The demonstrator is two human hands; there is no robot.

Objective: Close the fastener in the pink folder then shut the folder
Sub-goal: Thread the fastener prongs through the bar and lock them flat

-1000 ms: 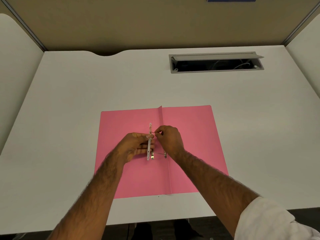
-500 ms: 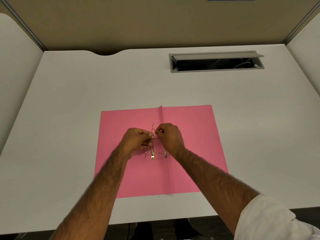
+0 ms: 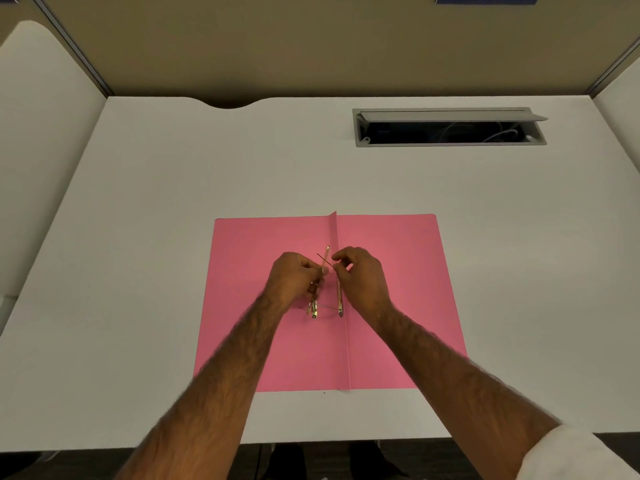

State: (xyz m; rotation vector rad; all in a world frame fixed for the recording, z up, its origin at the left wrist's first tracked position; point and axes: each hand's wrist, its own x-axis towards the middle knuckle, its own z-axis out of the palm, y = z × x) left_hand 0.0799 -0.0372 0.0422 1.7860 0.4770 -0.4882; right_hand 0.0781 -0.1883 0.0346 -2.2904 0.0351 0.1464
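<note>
both hands [image 3: 294, 277] pinch the fastener [image 3: 326, 258] prongs.

1. The light is dim and warm, falling evenly from above; the white desk [image 3: 138, 271] reads a dull grey-beige.
2. Shadows are soft: a faint darkening lies on the pink folder [image 3: 398, 289] under the left hand [image 3: 294, 282] and beside the forearms.
3. No strong glare shows; only the metal fastener [image 3: 340, 299] catches small glints.
4. Wide-angle distortion bends the desk edges and side partitions outward toward the corners.
5. The forearms near the lower edge are slightly blurred, and the white sleeve [image 3: 581, 455] is soft.
6. The open cable tray [image 3: 450, 133] is nearly black inside.
</note>
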